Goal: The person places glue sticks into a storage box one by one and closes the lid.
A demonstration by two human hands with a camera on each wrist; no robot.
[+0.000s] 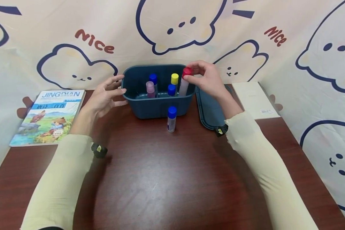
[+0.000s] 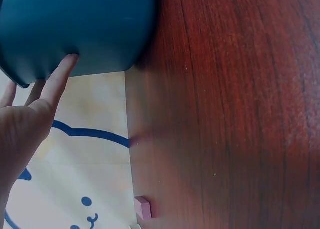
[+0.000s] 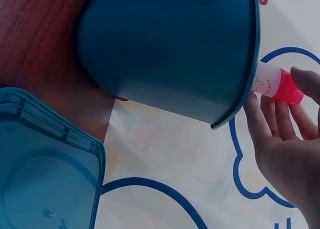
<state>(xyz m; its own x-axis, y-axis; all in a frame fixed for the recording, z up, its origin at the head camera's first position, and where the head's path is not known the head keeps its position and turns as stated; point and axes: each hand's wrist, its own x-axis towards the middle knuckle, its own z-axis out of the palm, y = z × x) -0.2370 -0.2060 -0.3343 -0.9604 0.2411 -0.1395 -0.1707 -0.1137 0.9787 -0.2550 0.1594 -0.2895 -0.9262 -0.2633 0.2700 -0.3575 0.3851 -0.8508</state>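
Note:
My right hand (image 1: 210, 78) pinches a red-capped glue stick (image 1: 183, 88) by its cap, upright at the right end of a dark blue bin (image 1: 149, 109). In the right wrist view, the red cap (image 3: 288, 88) lies between thumb and fingers, above the bin's rim. At the bin's left end, my left hand (image 1: 102, 95) touches the outer wall with spread fingertips. Inside the bin stand two blue-capped sticks, a yellow-capped stick (image 1: 174, 78) and a pink-purple stick (image 1: 150, 89). Another blue-capped glue stick (image 1: 171, 119) stands on the table just in front.
Right of the bin lies its dark blue lid (image 1: 210, 110), under my right forearm, with a pale book (image 1: 254, 100) beyond it. A colourful book (image 1: 49, 118) lies at the table's left. A printed cloth (image 1: 126, 32) hangs close behind the bin. A small pink block (image 2: 142, 207) shows in the left wrist view.

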